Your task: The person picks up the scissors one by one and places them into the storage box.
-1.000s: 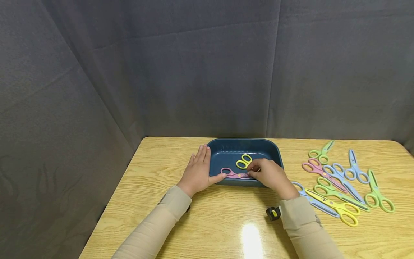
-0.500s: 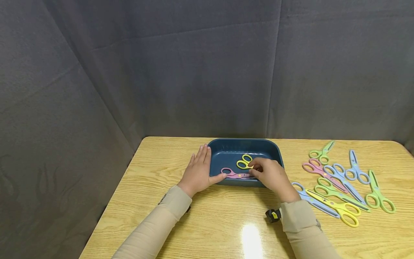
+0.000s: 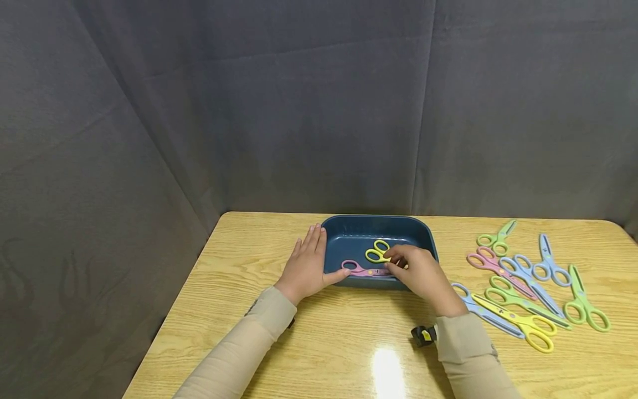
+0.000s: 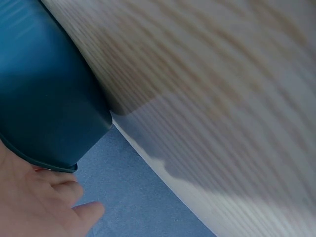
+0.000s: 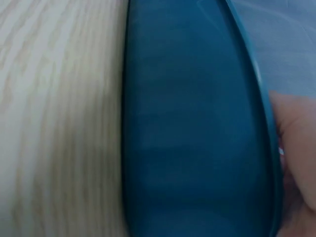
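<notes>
A dark blue tray (image 3: 369, 221) stands near the table's back edge. Against its left rim lies my left hand (image 3: 304, 271), fingers straight and thumb stretched along the front edge; the left wrist view shows that hand (image 4: 44, 197) at the rim. Inside the tray, my right hand (image 3: 418, 271) has curled fingers pinching yellow scissors (image 3: 377, 252) near the blades, which the hand hides. Pink scissors (image 3: 361, 271) lie along the tray's front wall, beneath my left thumb tip and close to the right thumb. In the right wrist view, the tray wall (image 5: 197, 118) covers most of the fingers.
To the tray's right, several scissors lie spread on the wooden table (image 3: 329, 343): green ones (image 3: 583, 302), blue ones (image 3: 548, 263), pink ones (image 3: 498, 270) and yellow ones (image 3: 523, 321), some overlapping. A grey curtain (image 3: 319, 111) hangs behind and to the left.
My right fingers have shifted slightly from the pink scissors' blade end back toward the yellow scissors. The left hand, the tray and the scissors keep their places.
</notes>
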`<action>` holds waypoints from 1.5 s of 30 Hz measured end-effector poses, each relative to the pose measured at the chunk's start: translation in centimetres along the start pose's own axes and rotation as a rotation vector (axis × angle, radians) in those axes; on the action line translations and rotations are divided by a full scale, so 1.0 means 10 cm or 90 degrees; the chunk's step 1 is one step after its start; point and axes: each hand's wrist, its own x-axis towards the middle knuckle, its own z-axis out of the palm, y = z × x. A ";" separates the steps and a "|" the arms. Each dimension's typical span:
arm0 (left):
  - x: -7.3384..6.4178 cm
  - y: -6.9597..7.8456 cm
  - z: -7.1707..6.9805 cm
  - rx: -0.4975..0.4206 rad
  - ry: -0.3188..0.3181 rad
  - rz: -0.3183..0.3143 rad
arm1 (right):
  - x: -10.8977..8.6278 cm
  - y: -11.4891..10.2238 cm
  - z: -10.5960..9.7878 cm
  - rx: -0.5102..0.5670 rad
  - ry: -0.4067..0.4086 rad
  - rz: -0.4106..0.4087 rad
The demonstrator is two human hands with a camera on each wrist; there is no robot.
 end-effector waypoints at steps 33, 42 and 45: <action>0.00 -0.03 0.03 -0.007 0.001 -0.002 | -0.24 -0.12 -0.76 -0.088 0.023 0.030; 0.01 -0.03 0.03 -0.009 0.001 -0.001 | -0.29 -0.08 -0.85 -0.099 0.014 0.042; 0.01 -0.03 0.03 -0.012 0.008 0.004 | -0.30 -0.04 -0.88 -0.091 -0.002 0.044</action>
